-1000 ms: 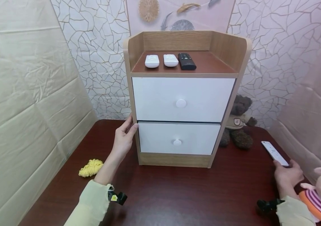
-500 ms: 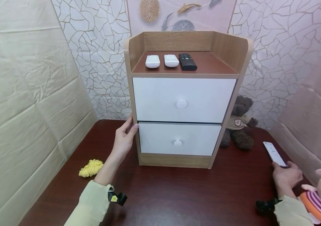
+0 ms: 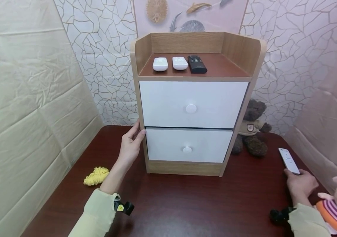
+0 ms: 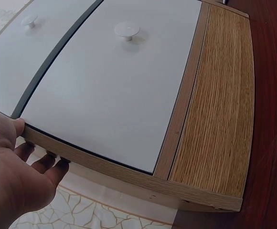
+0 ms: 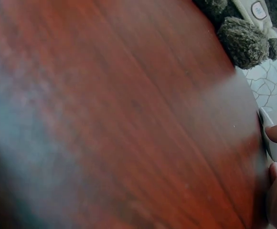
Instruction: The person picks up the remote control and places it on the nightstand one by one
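Your left hand (image 3: 130,144) lies open and flat against the left side of the cabinet (image 3: 190,105), likely to steady it. Right of the cabinet, near the counter (image 3: 186,200) edge, your right hand (image 3: 301,184) grips the near end of a white remote (image 3: 288,161), lifted and angled away from you.

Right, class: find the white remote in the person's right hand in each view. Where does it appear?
Head: white remote at far right, on the table, gripped by the right hand.
Left wrist: not in it.
Right wrist: a sliver at the right edge.
Shared landmark: brown teddy bear.
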Demonstrator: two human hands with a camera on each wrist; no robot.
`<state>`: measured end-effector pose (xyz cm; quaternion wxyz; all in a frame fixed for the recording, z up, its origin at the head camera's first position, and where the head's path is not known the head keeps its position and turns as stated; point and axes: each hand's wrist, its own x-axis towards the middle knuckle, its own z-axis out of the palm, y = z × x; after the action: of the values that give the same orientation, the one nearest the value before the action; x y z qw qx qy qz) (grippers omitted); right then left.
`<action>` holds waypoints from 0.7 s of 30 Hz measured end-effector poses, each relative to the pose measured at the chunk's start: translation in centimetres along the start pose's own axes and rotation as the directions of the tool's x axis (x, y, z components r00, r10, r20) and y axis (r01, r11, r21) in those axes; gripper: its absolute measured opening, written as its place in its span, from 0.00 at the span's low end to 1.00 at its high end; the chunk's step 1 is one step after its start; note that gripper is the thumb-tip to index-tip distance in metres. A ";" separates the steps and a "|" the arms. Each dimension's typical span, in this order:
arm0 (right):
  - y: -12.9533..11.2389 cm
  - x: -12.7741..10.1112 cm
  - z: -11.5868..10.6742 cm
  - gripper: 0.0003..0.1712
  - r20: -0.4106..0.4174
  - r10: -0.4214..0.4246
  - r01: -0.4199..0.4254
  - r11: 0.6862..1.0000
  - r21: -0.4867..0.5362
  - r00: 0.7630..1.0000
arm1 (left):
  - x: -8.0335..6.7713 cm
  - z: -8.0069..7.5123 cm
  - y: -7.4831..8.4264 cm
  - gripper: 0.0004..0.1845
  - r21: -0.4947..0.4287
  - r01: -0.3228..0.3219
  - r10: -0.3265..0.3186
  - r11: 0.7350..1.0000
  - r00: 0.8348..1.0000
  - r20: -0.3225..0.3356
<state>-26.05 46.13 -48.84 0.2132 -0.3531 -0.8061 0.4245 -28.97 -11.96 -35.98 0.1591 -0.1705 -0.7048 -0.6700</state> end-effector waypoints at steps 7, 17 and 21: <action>0.2 0.6 0.2 0.43 -0.008 0.029 -0.029 1.000 -0.012 1.000 | 0.0 -0.1 0.0 0.32 0.002 0.003 -0.003 1.000 1.000 0.000; 0.5 0.9 0.2 0.38 -0.005 -0.007 0.006 0.997 -0.075 1.000 | -0.1 0.0 0.1 0.32 0.007 0.013 -0.013 1.000 1.000 -0.003; 0.4 0.7 0.4 0.38 -0.029 -0.004 0.002 0.996 -0.088 1.000 | -0.1 0.0 0.2 0.32 0.010 0.014 -0.014 1.000 1.000 -0.005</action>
<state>-26.61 46.64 -49.40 0.2098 -0.3672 -0.8213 0.3829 -28.78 -11.97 -35.88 0.1573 -0.1631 -0.7087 -0.6681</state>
